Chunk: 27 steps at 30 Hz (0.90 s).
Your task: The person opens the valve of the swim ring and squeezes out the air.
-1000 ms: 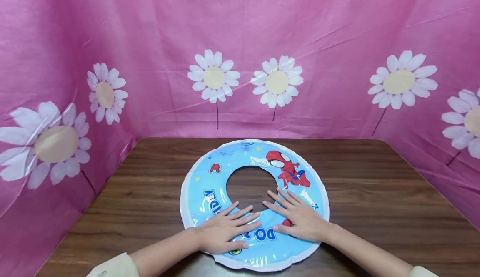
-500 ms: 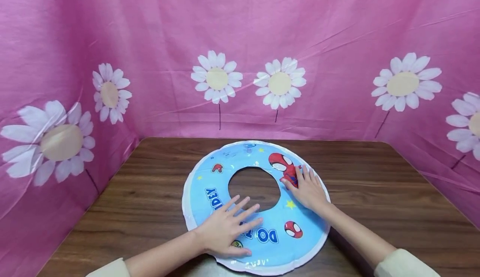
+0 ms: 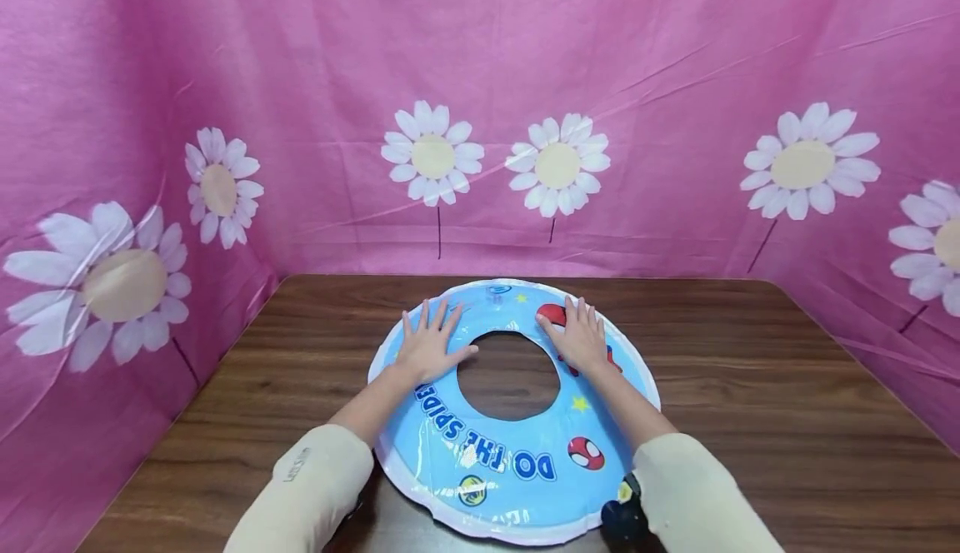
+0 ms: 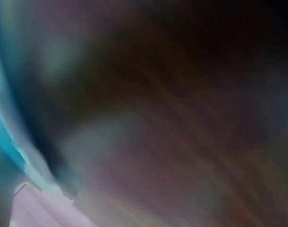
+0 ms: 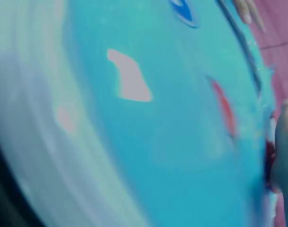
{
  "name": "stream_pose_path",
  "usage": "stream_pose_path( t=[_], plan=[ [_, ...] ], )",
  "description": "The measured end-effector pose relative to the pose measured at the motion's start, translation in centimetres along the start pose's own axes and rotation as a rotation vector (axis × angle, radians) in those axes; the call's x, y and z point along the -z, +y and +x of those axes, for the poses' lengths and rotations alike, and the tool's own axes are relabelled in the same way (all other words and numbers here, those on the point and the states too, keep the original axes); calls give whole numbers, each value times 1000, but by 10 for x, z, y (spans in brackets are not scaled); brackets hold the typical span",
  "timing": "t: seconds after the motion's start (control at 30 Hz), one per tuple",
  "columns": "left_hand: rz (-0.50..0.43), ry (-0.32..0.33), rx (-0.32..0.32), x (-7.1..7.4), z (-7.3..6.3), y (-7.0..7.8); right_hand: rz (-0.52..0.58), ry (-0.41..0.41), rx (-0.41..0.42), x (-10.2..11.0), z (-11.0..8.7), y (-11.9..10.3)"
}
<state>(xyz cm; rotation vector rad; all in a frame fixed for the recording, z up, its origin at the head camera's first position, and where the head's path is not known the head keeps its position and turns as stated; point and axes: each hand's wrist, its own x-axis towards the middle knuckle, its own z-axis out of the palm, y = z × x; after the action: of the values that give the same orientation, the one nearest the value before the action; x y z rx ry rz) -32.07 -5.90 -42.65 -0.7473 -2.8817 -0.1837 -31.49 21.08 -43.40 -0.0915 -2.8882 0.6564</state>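
A light blue swim ring (image 3: 495, 507) with a white rim, lettering and red cartoon figures lies on the brown wooden table. On its far left part rests my left hand (image 3: 431, 351), fingers spread and the thumb reaching to the edge of the centre hole. My right hand (image 3: 583, 338) lies with straight fingers over the red figure on the far right part. The left wrist view is blurred, with only a strip of the ring (image 4: 21, 146) at its left side. Close up, the ring (image 5: 172, 132) fills most of the right wrist view, the right hand (image 5: 286, 146) at its edge.
Wood-grain table (image 3: 750, 386) extends on both sides of the ring. A pink cloth (image 3: 480, 37) printed with white daisies hangs behind and at the sides. A black object (image 3: 622, 520), partly hidden, sits by the right sleeve (image 3: 697, 495).
My left hand has moved from the ring's near left part to its far left. The right hand has slid forward from the near right to the far right. The ring stays about in place.
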Motion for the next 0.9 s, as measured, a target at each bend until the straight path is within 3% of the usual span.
stream_pose_path(
  t=[0.1,0.3,0.53,0.9],
  plan=[
    [-53,-45,65,-13,2,-5,-32,14,40,-9,-2,2],
    [-142,-23,146,-19,4,-5,-63,37,78,-12,-4,1],
    [-122,-88,174,-17,6,-4,-159,-48,13,-14,1,0],
    [-107,-131,198,-15,8,-2,-191,-85,-2,-13,3,-1]
  ],
)
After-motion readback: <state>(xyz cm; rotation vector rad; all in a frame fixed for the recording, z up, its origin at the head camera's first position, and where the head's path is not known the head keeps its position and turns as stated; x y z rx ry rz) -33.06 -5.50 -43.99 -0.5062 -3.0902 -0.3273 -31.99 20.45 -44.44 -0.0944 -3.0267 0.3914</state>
